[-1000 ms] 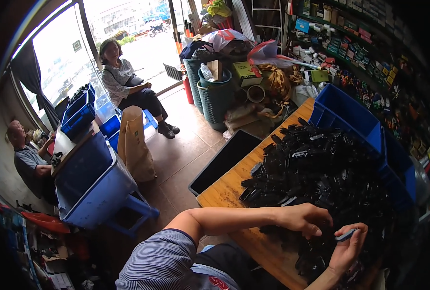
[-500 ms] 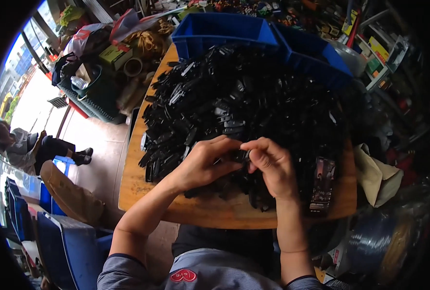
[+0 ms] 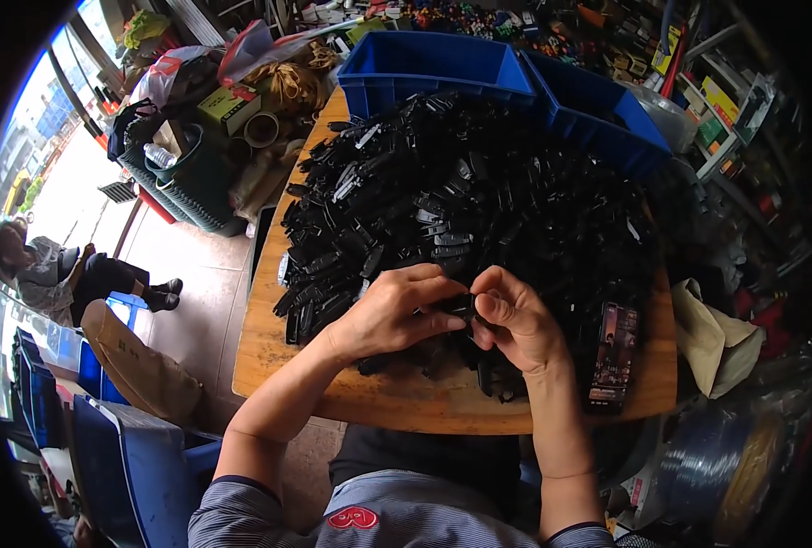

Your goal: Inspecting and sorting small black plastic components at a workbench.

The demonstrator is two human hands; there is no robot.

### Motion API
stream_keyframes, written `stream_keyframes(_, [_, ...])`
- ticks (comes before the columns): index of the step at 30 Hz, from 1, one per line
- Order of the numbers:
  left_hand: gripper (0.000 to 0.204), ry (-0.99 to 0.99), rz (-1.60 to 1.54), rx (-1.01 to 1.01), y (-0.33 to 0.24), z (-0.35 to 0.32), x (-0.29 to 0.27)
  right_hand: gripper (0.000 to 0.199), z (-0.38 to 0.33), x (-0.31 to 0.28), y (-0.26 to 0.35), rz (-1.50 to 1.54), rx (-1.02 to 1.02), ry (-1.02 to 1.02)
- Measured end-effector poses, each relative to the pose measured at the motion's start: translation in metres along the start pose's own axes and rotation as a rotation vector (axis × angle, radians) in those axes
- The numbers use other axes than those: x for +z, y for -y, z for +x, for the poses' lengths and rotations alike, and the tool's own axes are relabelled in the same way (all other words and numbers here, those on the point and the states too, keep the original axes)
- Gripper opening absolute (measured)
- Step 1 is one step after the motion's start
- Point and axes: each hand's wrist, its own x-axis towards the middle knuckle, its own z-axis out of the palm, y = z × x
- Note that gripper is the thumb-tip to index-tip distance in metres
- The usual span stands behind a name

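Note:
Above the near edge of a heap of black plastic pieces (image 3: 406, 205), my two hands meet over a small black plastic piece (image 3: 459, 305). My left hand (image 3: 383, 312) grips it between thumb and fingers. At its right end, my right hand (image 3: 520, 321) is closed in a pinch, thumb and forefinger against the piece. My fingers cover much of it, so its exact kind does not show. The heaped pieces are mostly elongated and glossy, some with a grey sheen.
A wooden table (image 3: 333, 402) carries the heap. Two blue bins (image 3: 438, 87) stand along its far side. A lit phone (image 3: 614, 356) lies at the right, near a beige cloth or bag (image 3: 716, 338). Blue chairs (image 3: 132, 457) stand lower left; a seated person (image 3: 77, 269) is farther left.
The whole view has shifted slightly, so the table and bins appear a little farther right. Both hands stay together on the black piece, with the right fingers slightly repositioned.

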Motion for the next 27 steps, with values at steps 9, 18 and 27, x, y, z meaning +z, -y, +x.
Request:
stream_keyframes(9, [0.036,0.171,-0.553,-0.401,-0.002,-0.003,-0.001,0.03,0.002,0.023,0.0,-0.525,-0.485,0.009])
stream_keyframes(18, [0.046,0.105,-0.807,-0.387,-0.014,-0.003,0.018,0.016,0.0,0.021,-0.007,-0.807,-0.75,-0.232])
stream_keyframes(27, [0.024,-0.506,0.548,-0.249,0.069,-0.013,-0.089,0.017,-0.047,-0.038,0.064,-0.635,-0.97,-0.973])
